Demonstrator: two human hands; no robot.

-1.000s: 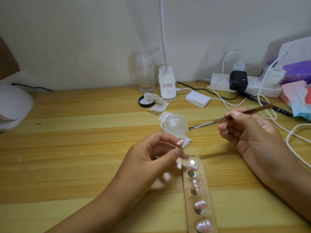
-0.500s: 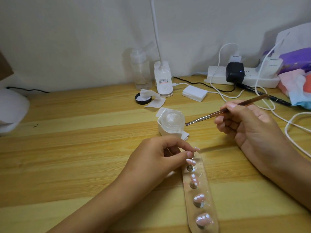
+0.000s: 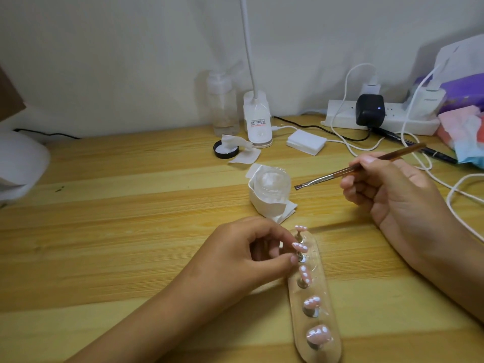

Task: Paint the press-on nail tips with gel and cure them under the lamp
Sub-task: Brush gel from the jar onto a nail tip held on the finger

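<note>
Left hand [image 3: 251, 255]: fingers curled; thumb and forefinger pinch the peg under the second nail tip [image 3: 379, 247].
Right hand [image 3: 392, 195]: fingers closed round the brush [image 3: 327, 177]; bristles point to 9 o'clock, clear of the counter [image 3: 131, 231].
Nail tips: five in a row on the holder strip [image 3: 331, 320], at 5 o'clock in view.
Gel jar [image 3: 272, 183]: open, at the strip's 12 o'clock.
Lamp [image 3: 18, 163]: white dome at 9 o'clock, probably the curer, well apart.
Risk: left fingertips crowd neighbouring tips; uncured gel could smear.
Risk: a tilted peg could topple.
Risk: a careless dip could tip the jar.
</note>
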